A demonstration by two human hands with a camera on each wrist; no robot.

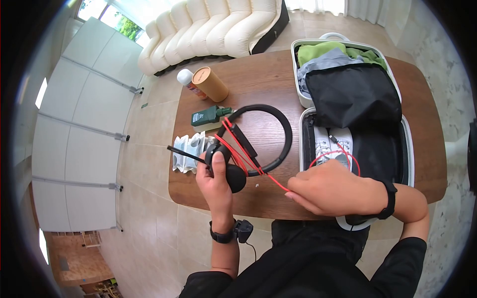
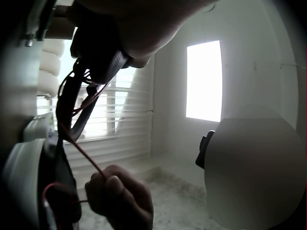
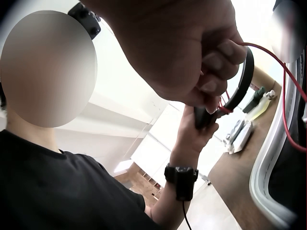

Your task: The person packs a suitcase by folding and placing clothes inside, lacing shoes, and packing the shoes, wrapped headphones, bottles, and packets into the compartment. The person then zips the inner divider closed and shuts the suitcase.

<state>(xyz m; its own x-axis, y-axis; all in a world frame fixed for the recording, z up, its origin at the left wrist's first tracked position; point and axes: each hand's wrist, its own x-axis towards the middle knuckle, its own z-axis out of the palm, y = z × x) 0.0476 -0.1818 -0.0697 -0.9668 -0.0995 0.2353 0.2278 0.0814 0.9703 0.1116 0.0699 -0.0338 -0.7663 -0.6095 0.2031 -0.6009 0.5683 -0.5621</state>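
In the head view my left hand [image 1: 214, 184] grips a black headset [image 1: 285, 134] by one earcup, its microphone boom pointing left. A red cable [image 1: 276, 183] loops several times around the headband and earcup. My right hand [image 1: 338, 191] pinches that cable between thumb and curled fingers, to the right of the headset, and the stretch between the hands looks taut. Past my right fist the cable's loose end curves over the open suitcase [image 1: 410, 149], its plug [image 1: 334, 139] above the white sneakers [image 1: 323, 144]. In the right wrist view the fist [image 3: 211, 72] encloses the cable.
Left on the wooden table [image 1: 268, 74] stand a cardboard tube [image 1: 211, 84], a white-capped can [image 1: 185, 77], a green-topped bottle [image 1: 206, 117] and several white packets [image 1: 184, 154]. The suitcase lid side holds clothes [image 1: 323, 52] under a black flap [image 1: 353, 94]. A cream sofa [image 1: 208, 30] stands behind.
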